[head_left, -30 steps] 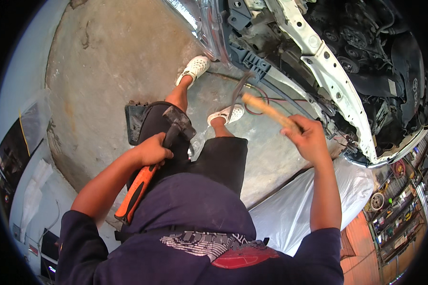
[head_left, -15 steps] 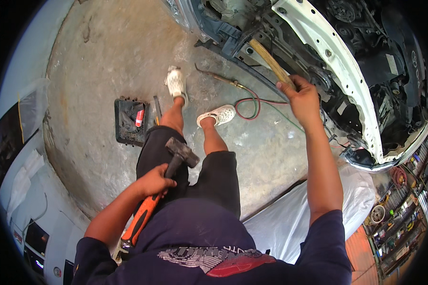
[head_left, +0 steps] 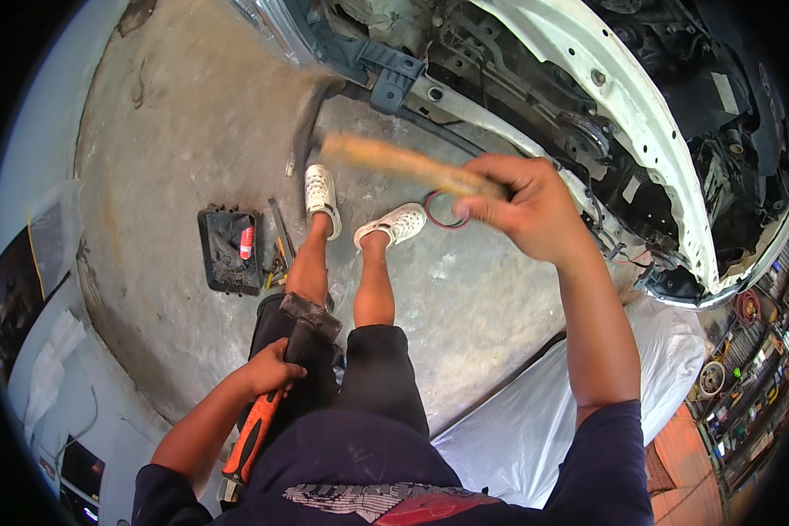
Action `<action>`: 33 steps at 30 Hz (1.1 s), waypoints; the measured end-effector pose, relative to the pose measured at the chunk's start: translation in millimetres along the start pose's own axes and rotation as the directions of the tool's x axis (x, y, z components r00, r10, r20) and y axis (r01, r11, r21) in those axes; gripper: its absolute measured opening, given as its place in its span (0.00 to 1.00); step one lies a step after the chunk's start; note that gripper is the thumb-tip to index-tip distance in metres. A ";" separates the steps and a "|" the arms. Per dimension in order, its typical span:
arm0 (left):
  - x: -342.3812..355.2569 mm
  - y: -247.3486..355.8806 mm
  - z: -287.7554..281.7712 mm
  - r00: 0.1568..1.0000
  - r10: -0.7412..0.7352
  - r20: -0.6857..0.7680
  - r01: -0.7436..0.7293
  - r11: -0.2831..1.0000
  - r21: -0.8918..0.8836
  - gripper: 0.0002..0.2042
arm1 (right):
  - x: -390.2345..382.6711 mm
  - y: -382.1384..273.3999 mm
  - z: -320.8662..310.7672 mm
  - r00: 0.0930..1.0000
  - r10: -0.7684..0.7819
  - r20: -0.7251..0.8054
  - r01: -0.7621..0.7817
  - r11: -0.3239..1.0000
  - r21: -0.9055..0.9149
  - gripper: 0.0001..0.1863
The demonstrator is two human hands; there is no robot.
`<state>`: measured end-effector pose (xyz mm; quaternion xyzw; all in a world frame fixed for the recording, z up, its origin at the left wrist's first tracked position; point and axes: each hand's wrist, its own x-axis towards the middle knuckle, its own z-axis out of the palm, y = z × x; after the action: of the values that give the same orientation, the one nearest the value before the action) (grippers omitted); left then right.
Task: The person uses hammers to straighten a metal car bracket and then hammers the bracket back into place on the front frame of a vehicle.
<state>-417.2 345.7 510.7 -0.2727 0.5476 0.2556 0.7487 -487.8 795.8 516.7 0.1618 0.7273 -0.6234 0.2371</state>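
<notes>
My left hand (head_left: 267,368) is closed round the upper handle of a short club hammer (head_left: 311,317), its blocky steel head up and its orange-and-black grip (head_left: 252,437) hanging toward my shirt. My right hand (head_left: 530,206) grips the end of a wooden handle (head_left: 403,167), smeared by motion. A long, narrow dark head (head_left: 305,131) appears to cross its far end, like a long-headed hammer's. This tool is held in the air, left of the stripped front of a car (head_left: 447,101). The white upper crossmember (head_left: 598,79) of the car lies beyond my right hand.
A black tray (head_left: 230,282) with a red-and-white can (head_left: 246,243) stands on the concrete floor, beside loose hand tools (head_left: 280,232). A red and green hose loop (head_left: 447,210) lies near my white clogs (head_left: 401,223). Silvery sheeting (head_left: 535,408) spreads at lower right, shelving (head_left: 754,394) beyond.
My right hand has swung the wooden-handled tool left, away from the car, bringing its dark head into view over the floor. My left hand still holds the club hammer. The whole view has shifted slightly.
</notes>
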 end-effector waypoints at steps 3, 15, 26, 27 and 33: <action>1.9 13.4 -3.3 0.999 0.035 0.003 -0.036 0.999 0.006 0.17 | 6.9 26.7 -29.4 0.998 -0.067 0.005 0.067 0.998 0.001 0.14; 9.2 15.3 -1.1 0.998 0.043 0.048 -0.043 0.999 -0.015 0.17 | 16.6 65.4 -37.2 0.963 0.113 -0.244 -0.120 0.993 -0.016 0.16; 14.1 6.6 -11.4 0.999 0.014 0.050 -0.017 0.998 0.055 0.17 | 7.9 16.1 7.8 0.939 0.089 -0.332 -0.148 0.976 -0.159 0.16; 13.7 3.8 -12.2 0.998 0.023 0.053 -0.025 0.999 0.035 0.16 | 4.5 9.4 8.4 0.961 0.084 -0.265 -0.117 0.987 -0.113 0.17; 12.4 15.2 -15.1 0.998 0.021 0.062 -0.023 0.999 0.032 0.17 | 2.7 19.8 -13.5 0.927 0.122 -0.355 -0.199 0.961 -0.190 0.16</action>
<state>-434.5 347.3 493.0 -0.2464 0.5311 0.2634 0.7667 -481.4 812.3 500.2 0.2985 0.8067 -0.4789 0.1754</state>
